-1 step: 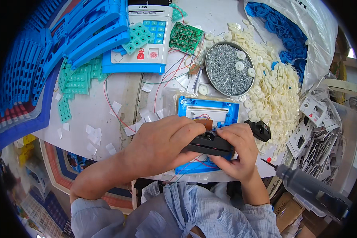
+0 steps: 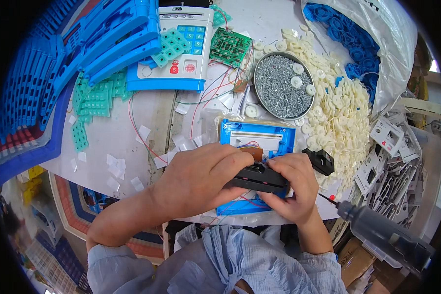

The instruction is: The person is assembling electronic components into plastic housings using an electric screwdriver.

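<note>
Both my hands grip a black plastic part (image 2: 260, 179), a long boxy module, over a blue and white plastic housing (image 2: 229, 131). My left hand (image 2: 201, 174) closes round its left end with the thumb beneath. On its right end, the fingers and thumb of my right hand (image 2: 295, 183) pinch from above and below. Behind the part, a small brown board (image 2: 253, 153) with thin coloured wires shows inside the housing. A second black part (image 2: 320, 161) rests just right of my right hand. My fingers hide some of the housing's middle.
A round metal bowl of screws (image 2: 283, 88) stands behind, beside heaped cream plastic discs (image 2: 340, 120). At the right hangs a dark electric screwdriver (image 2: 377, 230), its bit near my right wrist. Blue frames (image 2: 117, 44), a keypad panel (image 2: 179, 54) and a green circuit board (image 2: 229, 47) lie at the back.
The hanging screwdriver has shifted slightly left, its bit closer to my right wrist. My hands and the black part stay in place.
</note>
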A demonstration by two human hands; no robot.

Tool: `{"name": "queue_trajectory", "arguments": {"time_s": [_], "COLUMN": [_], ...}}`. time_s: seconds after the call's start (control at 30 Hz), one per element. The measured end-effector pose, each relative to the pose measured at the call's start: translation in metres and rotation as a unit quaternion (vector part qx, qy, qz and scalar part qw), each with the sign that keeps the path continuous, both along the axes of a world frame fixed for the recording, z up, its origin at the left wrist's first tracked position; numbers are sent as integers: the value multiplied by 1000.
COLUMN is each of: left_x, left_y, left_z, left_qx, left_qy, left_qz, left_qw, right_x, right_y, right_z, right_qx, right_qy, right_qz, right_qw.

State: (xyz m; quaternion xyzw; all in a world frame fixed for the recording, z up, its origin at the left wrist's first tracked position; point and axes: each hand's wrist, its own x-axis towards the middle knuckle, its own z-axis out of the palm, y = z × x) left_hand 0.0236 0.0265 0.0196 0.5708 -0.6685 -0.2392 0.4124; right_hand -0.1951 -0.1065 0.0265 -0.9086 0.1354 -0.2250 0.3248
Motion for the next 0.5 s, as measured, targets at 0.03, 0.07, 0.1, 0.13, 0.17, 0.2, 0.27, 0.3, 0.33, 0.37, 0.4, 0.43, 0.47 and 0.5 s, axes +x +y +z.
{"name": "queue_trajectory", "arguments": {"time_s": [0.03, 0.07, 0.1, 0.13, 0.17, 0.2, 0.27, 0.3, 0.33, 0.37, 0.4, 0.43, 0.47, 0.5], "left_x": [1, 1, 1, 2, 2, 2, 4, 5, 5, 5, 4, 2, 3, 3], "left_y": [1, 2, 3, 3, 3, 4, 3, 2, 2, 1, -1, -2, -3, -4], "left_z": [-2, -3, -4, -6, -8, -11, -8, -2, 1, 0, -2, -2, -1, 2], "left_qx": [0, 2, 5, 6, 6, 6, 41, 76, 112, 127, 142, 156, 150, 144], "left_qy": [1, 2, 2, 3, 5, 7, 29, 48, 69, 104, 139, 173, 162, 152], "left_qz": [-1, 2, 4, 4, 3, 2, 4, 7, 11, 21, 30, 38, 43, 48], "left_qw": [1000, 1000, 1000, 1000, 1000, 1000, 999, 996, 991, 986, 980, 972, 974, 977], "right_x": [1, 1, 1, 1, 1, 1, 2, 2, 2, 2, 2, 2, 2, 2], "right_y": [1, 1, 3, 4, 5, 6, 9, 9, 8, 5, 1, -6, -14, -22], "right_z": [-1, -1, -2, -2, -3, -5, -11, -12, -8, -2, 3, 6, 9, 14], "right_qx": [-3, -5, -8, -13, -18, -23, -38, -45, -59, -73, -86, -48, 35, 117], "right_qy": [0, 1, 1, -7, -14, -22, -65, -87, -60, -34, -8, -3, 9, 21], "right_qz": [2, 3, 5, 2, -1, -4, -1, 1, 16, 31, 46, 70, 54, 39], "right_qw": [1000, 1000, 1000, 1000, 1000, 999, 997, 995, 996, 996, 995, 996, 998, 992]}}
